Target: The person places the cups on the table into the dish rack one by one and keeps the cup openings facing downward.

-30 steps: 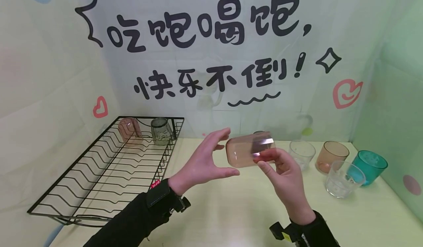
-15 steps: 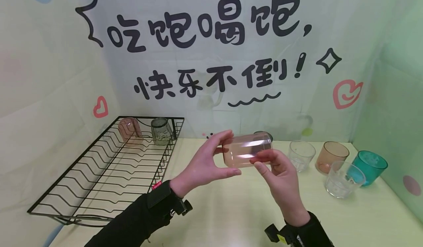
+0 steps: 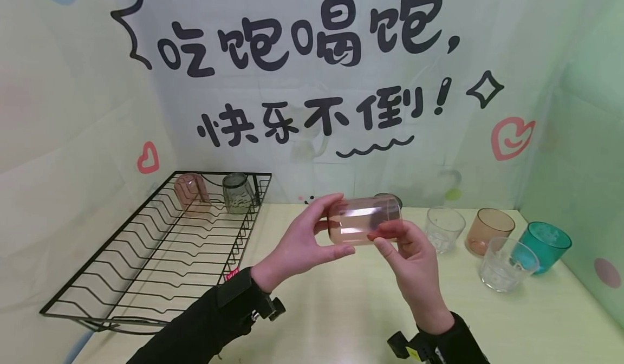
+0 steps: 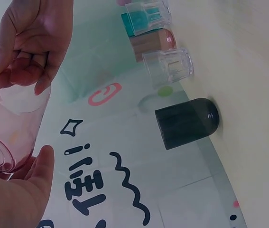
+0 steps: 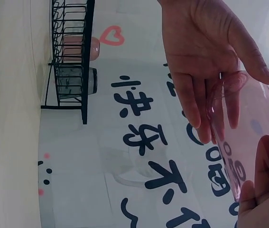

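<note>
A clear pink drinking glass (image 3: 358,220) lies on its side in the air between both hands, base toward the left. My right hand (image 3: 414,266) pinches it near the rim, thumb in front, and the fingers show pink through the wall. Around the base end is my left hand (image 3: 304,239), thumb below and fingers reaching behind. In the right wrist view the left fingers (image 5: 189,104) look nearly straight along the glass, with the thumb held apart. The left wrist view shows the base facing the left palm.
On the left stands a black wire rack (image 3: 107,244) with an upside-down pink glass (image 3: 191,190) and a grey glass (image 3: 238,193). At right are two clear glasses (image 3: 507,269), an amber glass (image 3: 489,231) and a teal glass (image 3: 546,245). A dark glass (image 4: 186,123) stands behind my hands.
My right hand has moved left, bringing the pink glass's base between the left thumb and fingers. The left hand has shifted only slightly. In the last half second little has moved.
</note>
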Available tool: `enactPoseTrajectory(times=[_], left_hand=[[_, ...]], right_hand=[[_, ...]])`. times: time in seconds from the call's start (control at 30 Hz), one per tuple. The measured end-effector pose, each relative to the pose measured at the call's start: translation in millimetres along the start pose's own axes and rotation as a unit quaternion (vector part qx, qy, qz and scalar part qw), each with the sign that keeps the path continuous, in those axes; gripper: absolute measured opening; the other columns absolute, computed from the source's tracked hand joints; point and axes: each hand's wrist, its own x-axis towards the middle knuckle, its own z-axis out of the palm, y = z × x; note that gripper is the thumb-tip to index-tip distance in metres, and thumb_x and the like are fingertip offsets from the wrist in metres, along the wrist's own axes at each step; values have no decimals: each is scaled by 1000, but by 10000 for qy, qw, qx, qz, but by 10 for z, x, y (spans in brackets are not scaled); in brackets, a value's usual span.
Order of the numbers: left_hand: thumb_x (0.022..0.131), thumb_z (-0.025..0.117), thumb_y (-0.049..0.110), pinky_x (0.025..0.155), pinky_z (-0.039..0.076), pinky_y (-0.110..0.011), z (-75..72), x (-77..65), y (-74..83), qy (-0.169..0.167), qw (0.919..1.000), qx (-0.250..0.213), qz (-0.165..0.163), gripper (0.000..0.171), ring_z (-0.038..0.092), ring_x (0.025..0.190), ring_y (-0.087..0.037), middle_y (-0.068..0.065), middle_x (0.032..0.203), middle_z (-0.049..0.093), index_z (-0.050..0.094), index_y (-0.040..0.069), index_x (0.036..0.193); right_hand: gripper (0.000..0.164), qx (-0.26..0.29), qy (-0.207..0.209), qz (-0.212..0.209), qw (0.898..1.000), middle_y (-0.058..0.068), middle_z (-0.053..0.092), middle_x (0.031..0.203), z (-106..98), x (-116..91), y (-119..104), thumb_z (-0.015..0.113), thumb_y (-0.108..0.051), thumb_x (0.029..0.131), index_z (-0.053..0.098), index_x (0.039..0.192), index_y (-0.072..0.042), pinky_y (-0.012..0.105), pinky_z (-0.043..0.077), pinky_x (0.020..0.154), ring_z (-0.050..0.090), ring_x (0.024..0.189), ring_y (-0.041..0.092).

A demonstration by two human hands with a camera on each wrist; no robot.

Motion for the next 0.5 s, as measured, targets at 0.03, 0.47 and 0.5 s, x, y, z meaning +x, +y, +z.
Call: enactPoseTrajectory(times=[0.03,0.47,0.5], left_hand=[[77,85,6,98,49,-30,1,-2,3,10,10000,-29,-2,84,55,119,-23,-11,137,52,39,6,148],[81,82,5,97,50,-33,16,-8,4,77,9998,-195,-64,80,59,112,-26,-13,135,53,38,5,148],[81,82,4,97,51,-34,18,-7,2,91,9998,-192,-57,79,59,112,-26,-13,135,54,39,5,147]], right_hand=[[19,-13,5,17,10000,2,72,95,3,0,0,63,17,86,58,104,14,22,50,89,69,93,13],[19,-218,46,211,9995,2,71,94,15,-5,-9,65,15,87,59,104,11,22,50,90,69,92,13],[19,-206,42,226,9995,2,72,94,15,-5,-9,65,15,87,59,105,11,22,50,90,68,92,13]])
